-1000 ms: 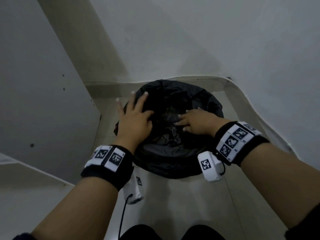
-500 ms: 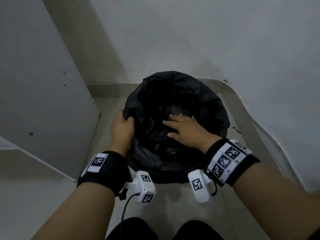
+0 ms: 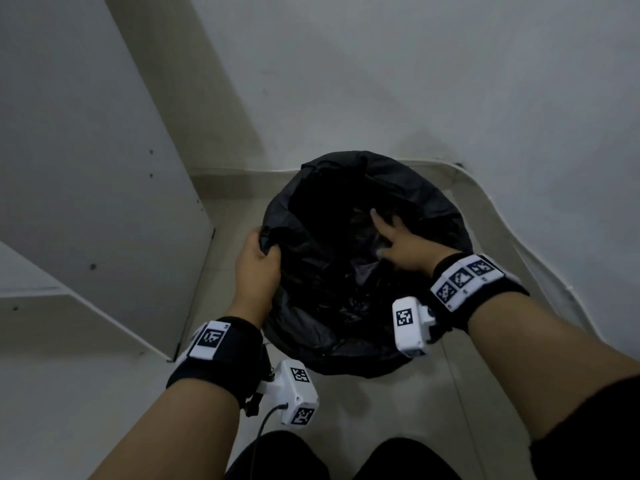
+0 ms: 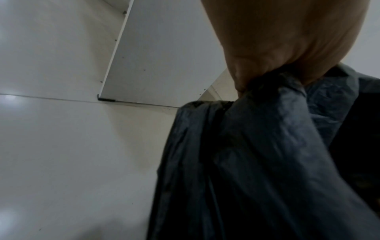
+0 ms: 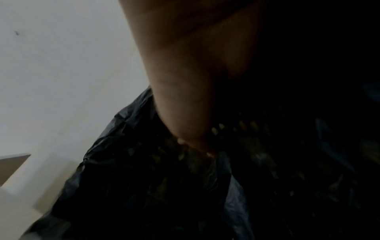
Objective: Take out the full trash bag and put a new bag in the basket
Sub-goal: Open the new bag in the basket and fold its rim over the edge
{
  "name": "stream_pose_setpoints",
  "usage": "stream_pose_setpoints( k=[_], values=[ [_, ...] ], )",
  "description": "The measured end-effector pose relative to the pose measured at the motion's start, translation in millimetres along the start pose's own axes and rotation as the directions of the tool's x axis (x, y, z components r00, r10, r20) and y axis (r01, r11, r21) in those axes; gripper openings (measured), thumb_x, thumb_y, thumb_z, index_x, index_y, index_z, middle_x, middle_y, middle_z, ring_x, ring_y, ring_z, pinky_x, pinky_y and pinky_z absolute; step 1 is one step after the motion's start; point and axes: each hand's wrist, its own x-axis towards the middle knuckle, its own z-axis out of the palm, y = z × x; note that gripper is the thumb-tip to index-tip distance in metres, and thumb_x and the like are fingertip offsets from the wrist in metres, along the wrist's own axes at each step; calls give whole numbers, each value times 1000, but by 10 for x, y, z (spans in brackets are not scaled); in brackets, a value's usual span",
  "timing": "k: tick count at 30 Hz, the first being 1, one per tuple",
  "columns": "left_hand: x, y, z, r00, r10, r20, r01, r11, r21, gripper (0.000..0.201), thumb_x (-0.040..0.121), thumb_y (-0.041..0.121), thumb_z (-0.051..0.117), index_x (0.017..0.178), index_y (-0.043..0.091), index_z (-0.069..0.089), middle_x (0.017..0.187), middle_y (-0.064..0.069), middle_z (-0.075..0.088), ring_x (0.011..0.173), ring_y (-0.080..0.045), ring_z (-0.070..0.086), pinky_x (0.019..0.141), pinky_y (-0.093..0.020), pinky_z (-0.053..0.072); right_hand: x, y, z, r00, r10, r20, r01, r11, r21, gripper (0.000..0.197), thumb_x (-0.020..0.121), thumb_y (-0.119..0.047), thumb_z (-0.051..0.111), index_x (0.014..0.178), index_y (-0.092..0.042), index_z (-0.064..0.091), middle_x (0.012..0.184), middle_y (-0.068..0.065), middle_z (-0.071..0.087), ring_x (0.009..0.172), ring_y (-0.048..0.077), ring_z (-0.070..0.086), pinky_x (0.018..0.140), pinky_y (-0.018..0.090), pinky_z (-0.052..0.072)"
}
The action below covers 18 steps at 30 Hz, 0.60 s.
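Note:
A black trash bag (image 3: pixel 346 327) lines a round basket on the floor in the corner; the basket itself is hidden under the plastic. My left hand (image 3: pixel 258 261) grips a bunched fold of the bag's rim at its left side, and the left wrist view shows the left hand (image 4: pixel 287 48) squeezing the gathered plastic of the bag (image 4: pixel 257 154). My right hand (image 3: pixel 398 237) reaches into the bag's mouth from the right, fingers extended onto the dark plastic inside. In the right wrist view the palm of the right hand (image 5: pixel 195 97) lies over the crumpled bag (image 5: pixel 164 186); its fingers are lost in the dark.
A white cabinet panel (image 3: pixel 97 168) stands close on the left of the basket. White walls (image 3: pixel 415 81) meet behind it, with a skirting edge (image 3: pixel 519 258) curving along the right. Pale floor tiles (image 3: pixel 398 410) lie between the basket and my knees (image 3: pixel 277 459).
My left hand went from lying flat on the bag to gripping its left rim. My right hand moved further into the opening, toward the back.

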Motion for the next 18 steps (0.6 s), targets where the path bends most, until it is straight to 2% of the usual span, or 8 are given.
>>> stream_pose_setpoints(
  k=[2, 4, 6, 9, 11, 13, 15, 18],
  values=[
    [-6, 12, 13, 1000, -10, -9, 10, 1000, -6, 19, 86, 28, 51, 96, 43, 56, 101, 3, 68, 97, -21, 65, 92, -49, 53, -41, -128, 49, 999, -26, 25, 27, 999, -40, 78, 93, -30, 57, 153, -35, 7, 161, 13, -13, 147, 35, 7, 119, 35, 21],
    [14, 9, 33, 1000, -7, -10, 7, 1000, 0, 20, 86, 28, 50, 100, 42, 55, 102, 3, 67, 98, -20, 64, 93, -49, 52, -74, -338, 233, 996, -84, 33, 83, 996, 30, 52, 94, -20, 54, 144, -19, 42, 151, 10, 37, 126, 19, 48, 103, 16, 40],
    [39, -20, 37, 1000, 0, -24, 0, 1000, 16, 23, 85, 28, 50, 106, 35, 56, 102, 2, 67, 97, -21, 64, 92, -49, 52, -127, -571, 439, 989, -107, 107, 96, 990, 105, 36, 92, -7, 48, 123, -13, 64, 124, 8, 64, 89, 11, 58, 78, 10, 45],
    [37, -42, 32, 1000, 3, -24, -3, 1000, 16, 24, 83, 28, 50, 106, 33, 55, 100, 1, 67, 97, -21, 64, 90, -49, 52, -156, -785, 649, 945, -159, 286, 160, 987, 18, 60, 93, -4, 45, 149, -18, 31, 152, 13, 37, 127, 22, 45, 109, 25, 31],
    [25, -51, 16, 1000, 6, -7, -6, 1000, -1, 26, 81, 28, 50, 106, 32, 56, 101, 1, 68, 97, -21, 65, 90, -49, 53, -158, -883, 693, 934, -238, 266, 226, 971, 76, 74, 92, -1, 44, 155, -22, 10, 160, 8, 18, 145, 23, 24, 117, 25, 16],
    [23, -55, -10, 1000, 3, 1, -3, 1000, -4, 28, 81, 27, 50, 108, 31, 55, 103, 1, 67, 98, -21, 64, 91, -48, 52, -137, -934, 683, 925, -323, 199, 245, 910, 334, 75, 88, 6, 44, 154, -18, 17, 158, 7, 25, 144, 21, 27, 119, 28, 21],
    [26, -50, -31, 1000, -16, -8, 15, 1000, -16, 32, 80, 28, 49, 111, 32, 54, 105, 0, 66, 100, -21, 64, 93, -47, 52, -144, -928, 634, 943, -293, 157, 178, 845, 505, 58, 90, 9, 41, 144, -11, 41, 143, 12, 48, 129, 22, 49, 109, 30, 38],
    [59, -58, -53, 998, -51, -33, 49, 998, -39, 28, 81, 27, 48, 108, 28, 54, 101, -2, 65, 97, -24, 63, 91, -49, 52, -253, -836, 558, 988, -131, 85, 114, 977, 180, 36, 100, -27, 43, 131, -17, 57, 135, 10, 58, 122, 27, 55, 101, 32, 41]
  ],
)
